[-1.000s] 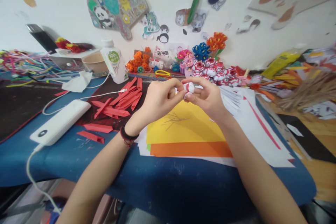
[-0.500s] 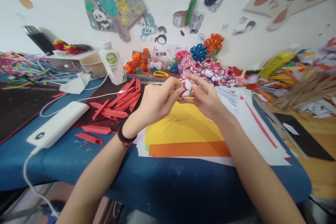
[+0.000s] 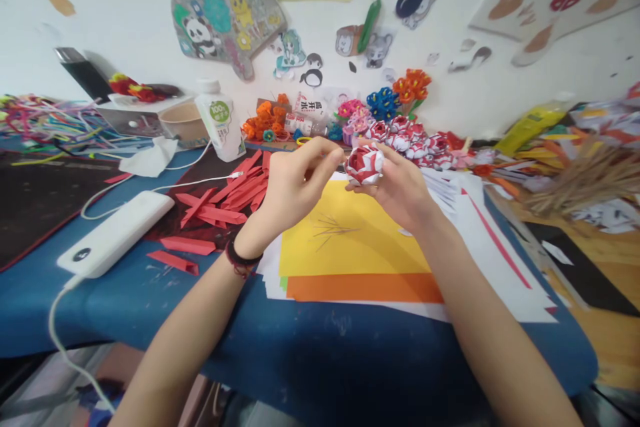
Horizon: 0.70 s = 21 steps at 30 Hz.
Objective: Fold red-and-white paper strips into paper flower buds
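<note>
- The right hand (image 3: pixel 403 181) had its fingers clamped around a red-and-white paper flower (image 3: pixel 364 165), held up with its layered, pointed petals partly toward the camera.
- The left hand (image 3: pixel 295 180) pinched thumb and forefinger together just beside the flower's left edge; whether a petal or anything else was between the tips could not be told.
- A dark band (image 3: pixel 240 257) circled the left wrist.
- The flower was in the air over the far part of a yellow sheet (image 3: pixel 305 260), on which some thin brown sticks (image 3: pixel 336 230) lay crossed.
- An orange sheet (image 3: pixel 360 287) showed along the near edge of the yellow one, and white sheets (image 3: pixel 493 283) spread to the right, with a narrow red strip (image 3: pixel 495 237) on top.
- Left of the left hand, folded red paper pieces (image 3: pixel 220 215) lay heaped, two of them nearer the front.
- Farther left, a white power bank (image 3: pixel 117 233) rested on the blue table (image 3: pixel 325 347).
- Behind the right hand, more red-and-white flowers (image 3: pixel 405 138) were bunched near the wall.
- A white bottle (image 3: pixel 220 123) stood at the back left.
</note>
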{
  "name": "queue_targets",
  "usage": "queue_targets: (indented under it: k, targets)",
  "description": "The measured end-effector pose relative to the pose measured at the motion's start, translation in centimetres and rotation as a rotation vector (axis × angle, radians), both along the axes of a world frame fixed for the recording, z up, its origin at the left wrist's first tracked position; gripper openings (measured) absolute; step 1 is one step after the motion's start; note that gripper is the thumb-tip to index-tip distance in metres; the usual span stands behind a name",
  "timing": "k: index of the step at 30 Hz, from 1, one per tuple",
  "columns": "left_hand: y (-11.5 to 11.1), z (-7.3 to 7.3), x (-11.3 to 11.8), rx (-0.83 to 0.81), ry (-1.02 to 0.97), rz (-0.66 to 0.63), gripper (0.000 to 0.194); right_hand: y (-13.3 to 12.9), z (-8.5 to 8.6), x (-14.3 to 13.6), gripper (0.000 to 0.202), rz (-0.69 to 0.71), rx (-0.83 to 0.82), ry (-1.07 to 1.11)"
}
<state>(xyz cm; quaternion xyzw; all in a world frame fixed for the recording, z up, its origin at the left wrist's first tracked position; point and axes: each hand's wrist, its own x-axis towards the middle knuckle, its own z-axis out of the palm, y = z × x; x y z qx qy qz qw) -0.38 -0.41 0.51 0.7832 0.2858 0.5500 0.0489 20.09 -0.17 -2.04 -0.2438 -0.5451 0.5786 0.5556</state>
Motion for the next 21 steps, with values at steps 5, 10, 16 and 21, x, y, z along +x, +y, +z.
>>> queue_targets:
  k: [5, 10, 16, 21]
  targets:
    - [-0.16, 0.07, 0.15, 0.020, -0.004, 0.017, 0.023, -0.08, 0.21, -0.03, 0.038, 0.026, -0.013, -0.002]
    - [-0.50, -0.26, 0.71, 0.090, 0.039, 0.015, 0.010, -0.01, 0.06, -0.20, 0.039, 0.019, 0.012, -0.040]
    - [-0.63, -0.38, 0.75, 0.058, 0.074, 0.098, 0.008, -0.19, 0.14, -0.20, 0.047, -0.069, 0.066, -0.124]
    - [-0.66, -0.23, 0.70, -0.031, 0.075, 0.118, 0.010, -0.08, -0.24, 0.01, 0.052, -0.109, 0.131, -0.188]
